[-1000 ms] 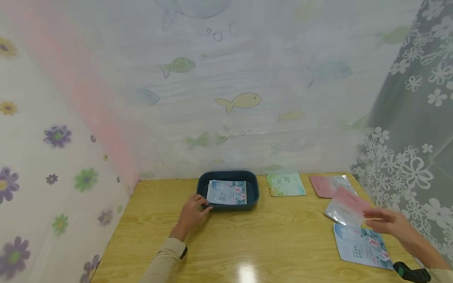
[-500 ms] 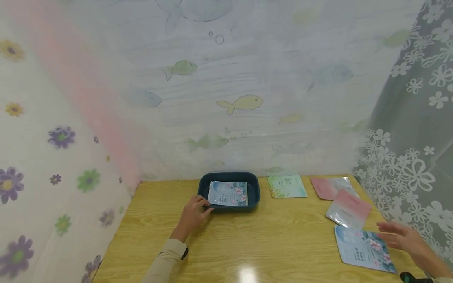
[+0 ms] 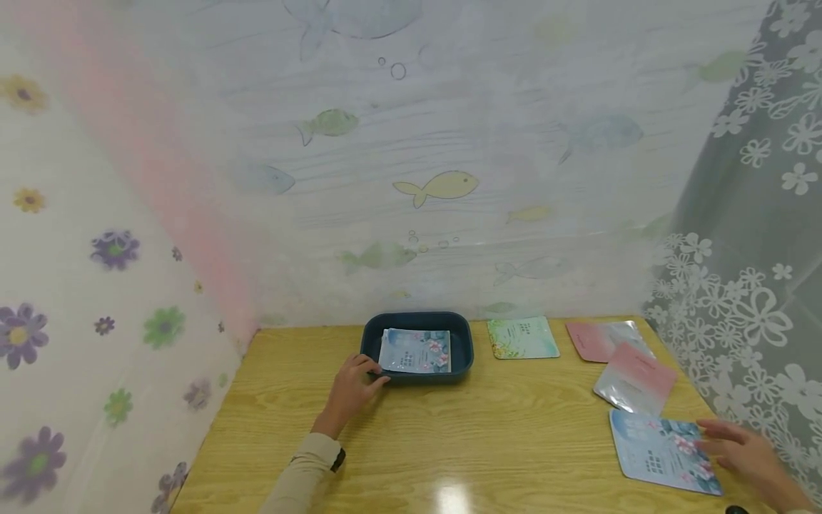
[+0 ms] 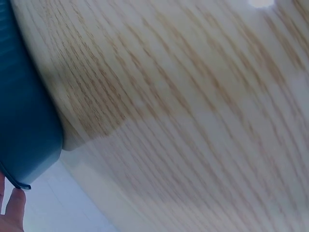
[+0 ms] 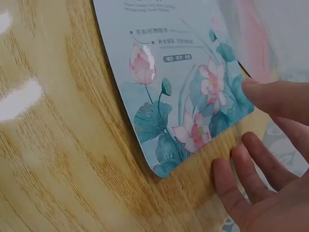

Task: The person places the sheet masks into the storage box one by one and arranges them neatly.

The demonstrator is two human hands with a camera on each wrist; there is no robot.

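Note:
At the near left corner of a dark blue plastic tray (image 3: 462, 371), my left hand (image 3: 349, 389) pinches the rim between thumb and fingers. In the left wrist view, the fingertips (image 4: 15, 203) show at the corner of the tray (image 4: 29, 106). Inside the tray lie blue floral face mask packets (image 3: 416, 351). At the right, my right hand (image 3: 748, 457) is at the edge of another blue face mask packet (image 3: 661, 453), lying flat. In the right wrist view, its thumb is over or against that packet's (image 5: 164, 87) edge, and the other fingers are loosely bent beside it, holding nothing.
Two pink and silver packets (image 3: 636, 378) overlap beyond the blue one at the right. A green packet (image 3: 523, 338) lies right of the tray. The wooden table (image 3: 411, 442) meets a fish-painted wall (image 3: 437, 235) at the back; a flowered curtain (image 3: 745, 300) hangs at right.
My right hand has let go of the pink and silver packet, which now lies flat, and has moved down and right to the blue packet. The left hand stays at the tray.

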